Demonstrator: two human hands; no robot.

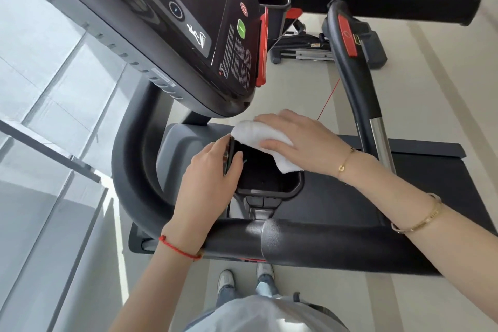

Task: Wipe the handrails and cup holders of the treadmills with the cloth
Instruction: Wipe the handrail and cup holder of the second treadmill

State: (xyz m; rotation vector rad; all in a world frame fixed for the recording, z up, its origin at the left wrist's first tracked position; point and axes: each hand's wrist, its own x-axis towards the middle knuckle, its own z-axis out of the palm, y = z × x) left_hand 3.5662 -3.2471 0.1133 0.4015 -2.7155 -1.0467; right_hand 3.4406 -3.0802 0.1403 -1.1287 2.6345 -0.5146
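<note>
My right hand (pixel 301 140) presses a folded white cloth (pixel 262 140) with fingers flat and together onto the far rim of the treadmill's black cup holder (pixel 265 175). My left hand (pixel 208 170) has fingers clamped on a dark phone (pixel 231 155) at the holder's left edge, just above the handrail (pixel 310 242).

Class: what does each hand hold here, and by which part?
Left hand grips a phone by its edge. Right hand presses the cloth from on top.

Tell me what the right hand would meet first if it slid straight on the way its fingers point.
Probably the left hand. The right hand, flat on the white cloth over the cup holder, points across the opening toward the left hand's fingers gripping the far rim. Depth is unclear.
</note>
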